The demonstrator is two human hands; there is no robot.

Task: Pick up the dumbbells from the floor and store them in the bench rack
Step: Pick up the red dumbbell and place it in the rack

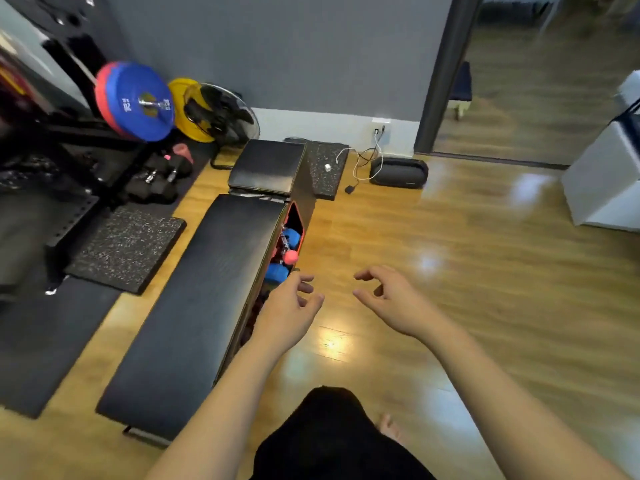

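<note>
Your left hand (289, 308) hangs empty with loosely curled fingers, just beside the bench (204, 289) rack opening (287, 251). Your right hand (388, 299) is likewise empty and spread, farther from the bench. Blue and pink dumbbells (285, 252) lie inside the rack. Beyond the bench, the blue plate (138, 102) bears writing too blurred to read.

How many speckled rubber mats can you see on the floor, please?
2: one speckled mat left of the bench, another by the bench's far end near the wall. Others may be hidden.

Blue weight plate (138, 102): white number, likely "20" (sideways, blurred); nothing else legible.
</note>
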